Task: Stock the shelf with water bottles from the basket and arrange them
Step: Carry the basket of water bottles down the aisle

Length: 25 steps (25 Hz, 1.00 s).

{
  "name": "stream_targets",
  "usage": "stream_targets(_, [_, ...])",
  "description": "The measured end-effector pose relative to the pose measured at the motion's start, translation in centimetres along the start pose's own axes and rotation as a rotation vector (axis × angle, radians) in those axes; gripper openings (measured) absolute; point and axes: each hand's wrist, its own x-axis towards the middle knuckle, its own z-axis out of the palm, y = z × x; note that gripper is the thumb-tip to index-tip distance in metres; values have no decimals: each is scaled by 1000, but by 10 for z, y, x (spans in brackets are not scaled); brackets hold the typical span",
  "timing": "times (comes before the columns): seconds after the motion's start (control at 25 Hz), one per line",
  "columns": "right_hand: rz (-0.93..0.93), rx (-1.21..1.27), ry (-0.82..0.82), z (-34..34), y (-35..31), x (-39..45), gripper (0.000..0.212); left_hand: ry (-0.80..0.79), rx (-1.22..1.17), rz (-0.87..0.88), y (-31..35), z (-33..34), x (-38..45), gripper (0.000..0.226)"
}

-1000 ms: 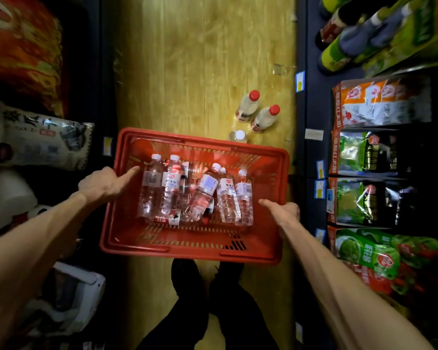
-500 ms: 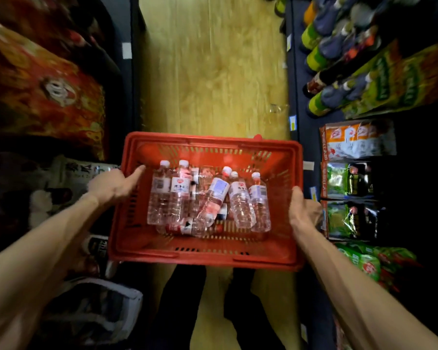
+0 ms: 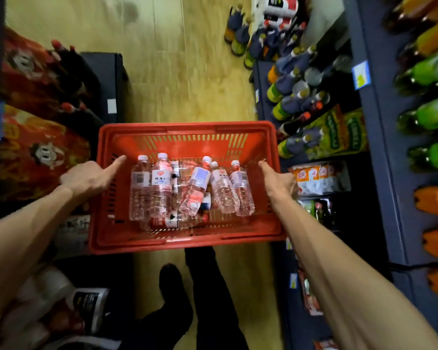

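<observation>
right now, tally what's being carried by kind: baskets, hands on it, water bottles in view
red basket: 1
hands gripping its rim: 2, left hand and right hand
water bottles plainly in view: 6, with more partly buried beneath
total: 9

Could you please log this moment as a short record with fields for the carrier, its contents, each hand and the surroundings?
carrier: red slatted plastic basket, held above a wooden floor
contents: clear plastic water bottles with white caps, lying in a loose pile, several overlapping
left hand: left hand grips the basket's left rim, thumb lying along the edge
right hand: right hand grips the right rim
surroundings: dark shelving on the right with green and orange drink bottles; red printed packs on the left
stocking: no bottle taken out yet
</observation>
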Motion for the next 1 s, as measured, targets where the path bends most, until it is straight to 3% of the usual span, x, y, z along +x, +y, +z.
stream_targets(0.2, [-29,16,-75,49,-73,57,91,65,-101,-26,27,-29,71,113])
stream_targets(0.44, [-62,-44,-125,120,-113,133,97,94,-139,-98,57,-27,147,107])
stream_targets(0.6, [-55,-26,-142,182,-115,194,110,105,-189,-95,59,-7,204,113])
stream_targets(0.72, [2,-5,-122,226,-90,249,120,125,-186,-86,63,13,239,107])
stream_targets(1.0, [84,42,-287,261,-54,254,72,108,-136,-82,67,62,292,97])
